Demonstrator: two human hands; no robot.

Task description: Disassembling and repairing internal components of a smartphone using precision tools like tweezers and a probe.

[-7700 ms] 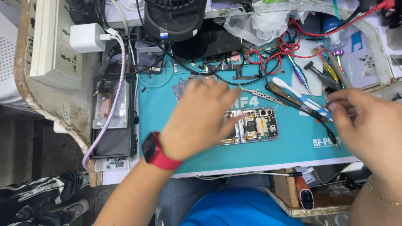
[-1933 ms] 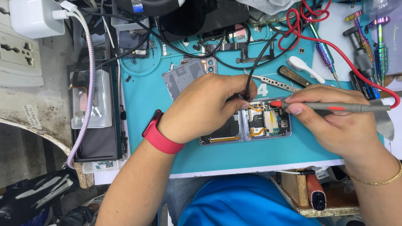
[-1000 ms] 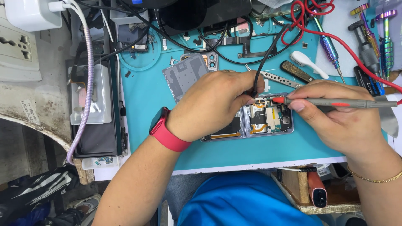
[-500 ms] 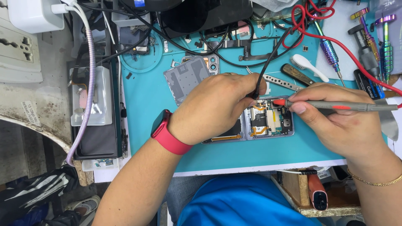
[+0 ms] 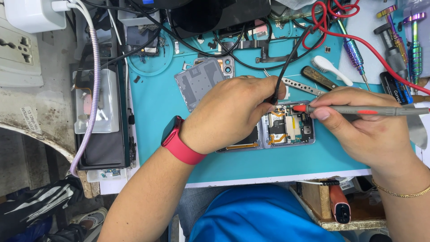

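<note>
An opened phone [image 5: 289, 130] with its circuit board bare lies on the teal work mat [image 5: 156, 103]. My left hand [image 5: 233, 114], red watch at the wrist, rests over the phone's left half and pinches a black test probe [image 5: 284, 67] whose lead runs up and away. My right hand [image 5: 360, 125] grips a grey and red test probe [image 5: 358, 110] like a pen, its red tip touching the board near the phone's top edge. The tips of both probes meet close together over the board.
A grey phone back cover [image 5: 199, 80] lies on the mat above my left hand. Red and black leads [image 5: 354, 31], screwdrivers [image 5: 354, 51], a white brush [image 5: 329, 67] and tweezers lie at the upper right. A dark device [image 5: 101, 116] with a white cable sits left.
Over the last second both hands have stayed on the phone with the probes; only slight shifts. Several seconds ago my right hand was off to the right, away from the phone.
</note>
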